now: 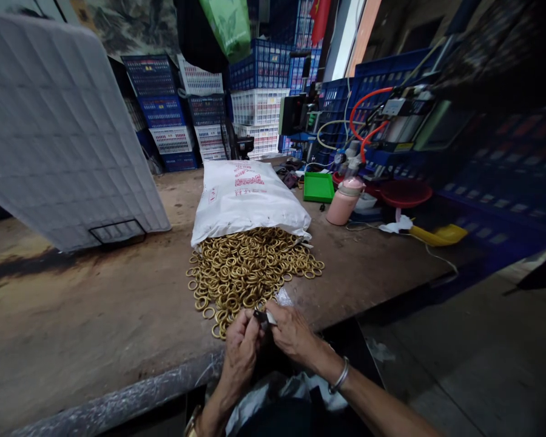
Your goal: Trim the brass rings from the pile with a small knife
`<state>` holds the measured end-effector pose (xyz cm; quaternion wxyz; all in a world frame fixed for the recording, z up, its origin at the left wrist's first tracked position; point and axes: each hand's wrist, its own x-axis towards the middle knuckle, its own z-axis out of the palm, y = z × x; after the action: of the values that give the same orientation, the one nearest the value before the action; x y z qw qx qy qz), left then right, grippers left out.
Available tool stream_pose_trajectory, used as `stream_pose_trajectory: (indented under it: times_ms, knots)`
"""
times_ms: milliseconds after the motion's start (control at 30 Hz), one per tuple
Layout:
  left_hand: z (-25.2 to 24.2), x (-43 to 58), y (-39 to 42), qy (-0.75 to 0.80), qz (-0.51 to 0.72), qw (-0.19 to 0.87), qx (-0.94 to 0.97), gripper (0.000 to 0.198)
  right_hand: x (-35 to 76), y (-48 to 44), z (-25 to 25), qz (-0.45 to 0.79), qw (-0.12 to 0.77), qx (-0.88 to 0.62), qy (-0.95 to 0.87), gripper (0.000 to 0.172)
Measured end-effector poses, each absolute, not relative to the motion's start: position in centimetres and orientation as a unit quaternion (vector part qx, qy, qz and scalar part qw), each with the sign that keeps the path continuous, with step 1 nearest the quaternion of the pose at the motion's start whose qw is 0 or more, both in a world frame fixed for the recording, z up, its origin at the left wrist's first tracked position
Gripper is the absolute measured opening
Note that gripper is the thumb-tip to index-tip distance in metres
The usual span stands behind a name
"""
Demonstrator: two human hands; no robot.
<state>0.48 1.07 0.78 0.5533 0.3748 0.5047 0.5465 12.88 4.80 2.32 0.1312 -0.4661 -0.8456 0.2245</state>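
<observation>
A heap of brass-coloured rings [248,270] spills from an open white sack [246,197] onto the worn wooden bench [95,315]. My left hand [241,349] and my right hand [291,331] meet at the bench's near edge, just in front of the heap. Both have their fingers pinched together around a small dark and silvery piece [262,317] held between them. I cannot make out what the piece is. A metal bangle [341,376] sits on my right wrist.
A grey crate [64,133] leans at the left. A pink bottle [344,200], a green tray [318,187], a red bowl [404,193] and a yellow scoop [439,235] stand right of the sack. Stacked blue and white crates [255,91] and a machine with hoses [391,121] fill the back.
</observation>
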Motion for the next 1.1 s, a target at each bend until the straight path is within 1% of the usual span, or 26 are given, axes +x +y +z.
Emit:
stream_pose_trajectory:
  times_ms: [100,167,200,300,367,533,600,667,767,833,933,1100]
  knots:
    - [1.0,0.5,0.6,0.514,0.540,0.538,0.393,0.035,13.3,5.5,1.6,0.202,0.097,-0.478,-0.849,0.029]
    - [1.5,0.6,0.1,0.510,0.525,0.560,0.388,0.036,13.9,6.1,0.8,0.186,0.080,-0.500,-0.842,0.031]
    - [1.7,0.7,-0.2,0.501,0.515,0.583,0.379,0.036,14.3,6.4,0.5,0.173,0.070,-0.528,-0.828,0.029]
    - [2.0,0.9,-1.0,0.462,0.490,0.664,0.325,0.034,14.8,7.0,0.1,0.160,0.096,-0.543,-0.819,0.024]
    - [1.8,0.9,-1.2,0.439,0.493,0.696,0.281,0.034,14.4,7.1,0.0,0.168,0.123,-0.527,-0.824,0.025]
    - [1.1,0.1,-1.1,0.415,0.531,0.699,0.239,0.033,12.1,7.5,-0.4,0.172,0.181,-0.479,-0.842,0.036]
    - [1.1,-0.4,-1.0,0.405,0.546,0.698,0.224,0.028,11.3,7.7,-0.7,0.166,0.185,-0.464,-0.850,0.043]
    - [1.3,-0.8,-0.9,0.390,0.558,0.705,0.198,0.025,10.7,7.9,-0.6,0.160,0.170,-0.453,-0.860,0.044]
    - [1.5,-1.1,-0.8,0.374,0.562,0.718,0.170,0.024,10.3,8.2,-0.3,0.147,0.137,-0.457,-0.866,0.039]
    - [1.6,-1.3,-0.8,0.372,0.568,0.716,0.160,0.022,10.4,8.4,-0.2,0.148,0.137,-0.466,-0.861,0.036]
    - [1.6,-1.4,-0.4,0.386,0.582,0.697,0.162,0.026,11.0,8.7,-0.4,0.178,0.173,-0.480,-0.841,0.030]
    - [1.3,-1.3,0.7,0.437,0.598,0.640,0.205,0.029,11.7,8.4,-0.3,0.277,0.260,-0.486,-0.787,0.019]
